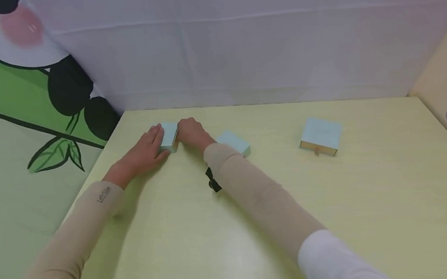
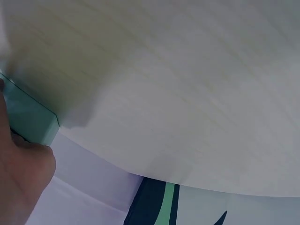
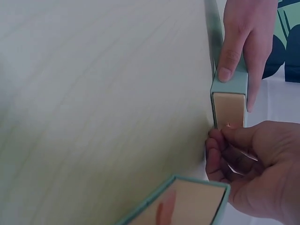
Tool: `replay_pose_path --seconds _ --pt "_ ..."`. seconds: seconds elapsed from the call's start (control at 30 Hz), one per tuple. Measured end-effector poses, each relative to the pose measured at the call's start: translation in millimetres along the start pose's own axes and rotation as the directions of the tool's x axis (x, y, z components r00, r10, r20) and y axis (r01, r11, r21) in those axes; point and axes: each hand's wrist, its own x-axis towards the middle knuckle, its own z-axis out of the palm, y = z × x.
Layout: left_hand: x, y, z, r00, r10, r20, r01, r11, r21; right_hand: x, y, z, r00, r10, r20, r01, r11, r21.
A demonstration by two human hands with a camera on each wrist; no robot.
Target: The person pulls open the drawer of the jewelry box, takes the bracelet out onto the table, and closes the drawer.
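A small light-blue drawer box (image 1: 170, 131) lies at the far left of the table. My left hand (image 1: 141, 153) grips it, fingers over the top and thumb along the near side. The left wrist view shows part of that hand (image 2: 26, 173) against the blue casing (image 2: 33, 117). At the box's tan drawer front (image 3: 229, 107), my right hand (image 3: 269, 164) pinches with thumb and index finger where the pull tab sits; the fingertips hide most of the tab. In the head view, the right hand (image 1: 193, 134) is just right of the box. The drawer looks flush with its casing.
A second blue box (image 1: 234, 143) lies partly behind the right forearm, its ribbon tab (image 3: 166, 208) visible in the right wrist view. Further right is a third box (image 1: 321, 131) with its tan front facing me. Behind the table (image 1: 383, 213) hangs a pale cloth (image 1: 246, 53).
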Motion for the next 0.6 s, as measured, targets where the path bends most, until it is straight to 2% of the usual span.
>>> replay_pose_path --seconds 0.23,0.6 --pt "1.2 -1.0 3.1 1.000 0.001 0.021 -0.001 1.000 -0.016 -7 10 -6.4 0.997 -0.065 0.035 0.067 0.995 -0.068" --pt "-0.7 -0.4 -1.3 1.000 0.001 0.019 -0.001 1.000 0.009 -13 17 -20.3 0.992 -0.055 0.112 0.069 0.990 -0.125"
